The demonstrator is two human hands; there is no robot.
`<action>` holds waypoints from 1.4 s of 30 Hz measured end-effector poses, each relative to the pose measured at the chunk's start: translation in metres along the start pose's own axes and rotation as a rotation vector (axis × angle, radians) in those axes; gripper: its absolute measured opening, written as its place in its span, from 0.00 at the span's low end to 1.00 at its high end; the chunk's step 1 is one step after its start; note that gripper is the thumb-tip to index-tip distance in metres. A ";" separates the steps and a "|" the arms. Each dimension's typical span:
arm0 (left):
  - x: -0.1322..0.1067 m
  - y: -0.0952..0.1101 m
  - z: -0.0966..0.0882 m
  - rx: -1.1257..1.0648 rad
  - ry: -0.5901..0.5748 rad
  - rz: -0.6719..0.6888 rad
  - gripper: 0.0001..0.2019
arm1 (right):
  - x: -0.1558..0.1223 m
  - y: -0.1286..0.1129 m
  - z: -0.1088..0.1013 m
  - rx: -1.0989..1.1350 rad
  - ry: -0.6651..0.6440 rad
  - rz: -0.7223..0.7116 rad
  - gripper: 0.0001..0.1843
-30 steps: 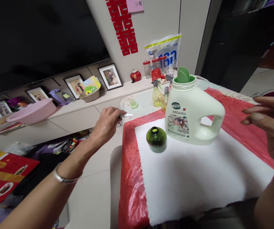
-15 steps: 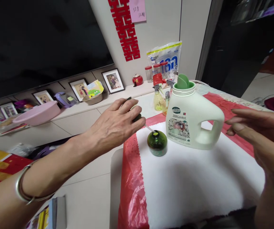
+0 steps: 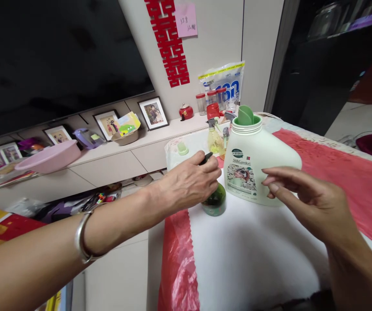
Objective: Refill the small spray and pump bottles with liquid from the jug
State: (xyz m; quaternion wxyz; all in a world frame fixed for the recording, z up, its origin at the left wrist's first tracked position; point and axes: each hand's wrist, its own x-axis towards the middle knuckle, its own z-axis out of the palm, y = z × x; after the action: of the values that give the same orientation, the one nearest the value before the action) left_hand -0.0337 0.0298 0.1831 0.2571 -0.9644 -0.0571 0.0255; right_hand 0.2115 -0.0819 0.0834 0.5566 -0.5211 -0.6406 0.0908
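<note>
My left hand (image 3: 190,185) is closed on a dark spray-pump head (image 3: 206,158) and holds it right on top of a small green bottle (image 3: 215,201) that stands on a white cloth (image 3: 253,250). The bottle's mouth is hidden under my fingers. Just right of it stands a big white detergent jug (image 3: 259,160) with a green spout. My right hand (image 3: 305,203) hovers in front of the jug, fingers stretched out toward the small bottle, holding nothing.
Red plastic sheet (image 3: 177,263) covers the table under the cloth. Behind the jug stand a yellow spray bottle (image 3: 214,139), jars and a blue-white bag (image 3: 223,84). A low cabinet (image 3: 108,162) at left carries photo frames and a pink basin (image 3: 48,155). Clutter lies on the floor.
My left hand brought the pump head from the far table edge over to the green bottle and lowered it onto the mouth. My right hand moved left, in front of the jug.
</note>
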 end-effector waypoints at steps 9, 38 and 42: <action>0.015 0.014 0.017 0.000 0.094 0.053 0.09 | 0.002 0.001 0.012 -0.032 -0.079 -0.091 0.17; -0.052 0.052 0.129 -1.485 0.340 -0.681 0.56 | 0.006 0.004 0.029 -0.103 -0.188 -0.133 0.12; -0.030 0.065 0.147 -1.643 0.410 -0.626 0.55 | 0.004 0.006 0.032 -0.104 -0.209 -0.148 0.13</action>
State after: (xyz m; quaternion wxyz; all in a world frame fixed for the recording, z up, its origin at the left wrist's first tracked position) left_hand -0.0690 0.0427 0.0244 -0.5126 -0.7701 -0.2700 -0.2670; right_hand 0.1894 -0.0608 0.0702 0.4646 -0.4882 -0.7355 0.0700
